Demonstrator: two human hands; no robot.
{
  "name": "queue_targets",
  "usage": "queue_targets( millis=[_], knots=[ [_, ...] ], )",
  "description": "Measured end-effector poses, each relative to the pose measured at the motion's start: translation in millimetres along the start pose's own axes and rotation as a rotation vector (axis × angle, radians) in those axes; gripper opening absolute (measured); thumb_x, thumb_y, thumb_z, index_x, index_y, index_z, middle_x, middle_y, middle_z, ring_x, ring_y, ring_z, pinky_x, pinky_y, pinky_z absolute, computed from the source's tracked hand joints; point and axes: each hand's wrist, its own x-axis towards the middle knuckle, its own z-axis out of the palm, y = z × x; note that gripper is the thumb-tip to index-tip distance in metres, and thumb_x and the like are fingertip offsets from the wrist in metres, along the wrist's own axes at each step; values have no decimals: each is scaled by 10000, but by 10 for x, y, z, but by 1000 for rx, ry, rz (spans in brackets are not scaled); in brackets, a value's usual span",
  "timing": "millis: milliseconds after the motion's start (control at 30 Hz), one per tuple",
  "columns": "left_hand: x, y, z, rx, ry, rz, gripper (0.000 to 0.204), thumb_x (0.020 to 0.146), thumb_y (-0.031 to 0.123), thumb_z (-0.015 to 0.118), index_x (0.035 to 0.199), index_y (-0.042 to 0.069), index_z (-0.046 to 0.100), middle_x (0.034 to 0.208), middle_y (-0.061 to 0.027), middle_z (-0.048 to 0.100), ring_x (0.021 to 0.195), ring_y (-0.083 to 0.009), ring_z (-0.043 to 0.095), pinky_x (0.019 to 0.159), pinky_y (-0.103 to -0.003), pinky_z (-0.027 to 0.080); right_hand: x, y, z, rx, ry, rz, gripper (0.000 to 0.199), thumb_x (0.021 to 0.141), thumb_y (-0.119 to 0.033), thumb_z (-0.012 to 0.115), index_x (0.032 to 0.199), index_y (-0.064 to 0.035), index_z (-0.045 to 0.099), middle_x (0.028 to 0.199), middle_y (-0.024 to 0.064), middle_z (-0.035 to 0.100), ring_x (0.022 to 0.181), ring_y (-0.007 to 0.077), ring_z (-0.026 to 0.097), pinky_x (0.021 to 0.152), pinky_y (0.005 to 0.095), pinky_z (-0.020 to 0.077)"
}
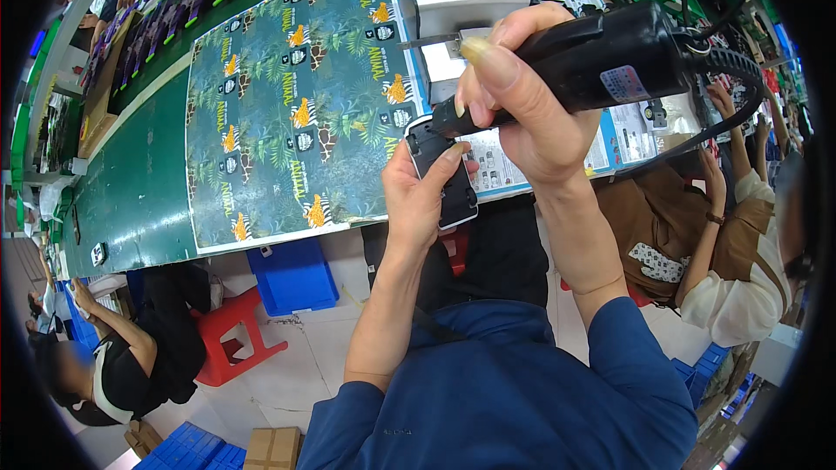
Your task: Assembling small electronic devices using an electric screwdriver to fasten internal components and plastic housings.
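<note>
Black cylindrical electric driver (610, 57) at dark oblong plastic casing (455, 191)
Left hand (411, 196) grips the casing by the green worktop's (139, 183) near edge, long axis pointing bodyward; right hand (535, 100) clasps the driver, nose at its far end.

A factory workshop: purple parts (171, 21) lie in rows at 10 o'clock. Co-workers (131, 374) are at 8 and 3 o'clock.

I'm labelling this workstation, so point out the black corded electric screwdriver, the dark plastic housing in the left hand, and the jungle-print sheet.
Black corded electric screwdriver (592, 59): head view, on its body.
Dark plastic housing (456, 197): head view, on its lower part.
Jungle-print sheet (292, 117): head view, near its middle.
</note>
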Motion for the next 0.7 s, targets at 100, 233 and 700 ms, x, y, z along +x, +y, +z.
queue_targets(
  millis=[100, 233, 700],
  knots=[
    [10, -25, -5, 35, -42, 61, 252, 907, 54, 696, 1132, 3, 595, 954, -77, 701, 760, -123, 682, 676, -264, 577, -6, 29, 2, -80, -18, 4, 163, 806, -85, 805, 787, -44, 649, 625, -5, 600, 508, 44, 551, 473, 178, 429],
    [-18, 77, 97, 43, 13, 60, 250, 898, 37, 698, 1124, -4, 599, 916, -69, 695, 744, -122, 672, 678, -260, 566, 22, 34, -97, -281, -297, -50, 214, 841, 44, 700, 855, -51, 508, 663, 57, 574, 538, 90, 535, 544, 237, 472],
    [9, 70, 24, 41, -8, -11, 208, 888, 11, 684, 1078, -16, 603, 868, -78, 687, 732, -129, 662, 673, -258, 547, 21, 105, -125, -371, -414, -104, 249, 814, 8, 755, 844, -73, 522, 671, 38, 586, 591, 80, 547, 571, 209, 460]
  ],
)
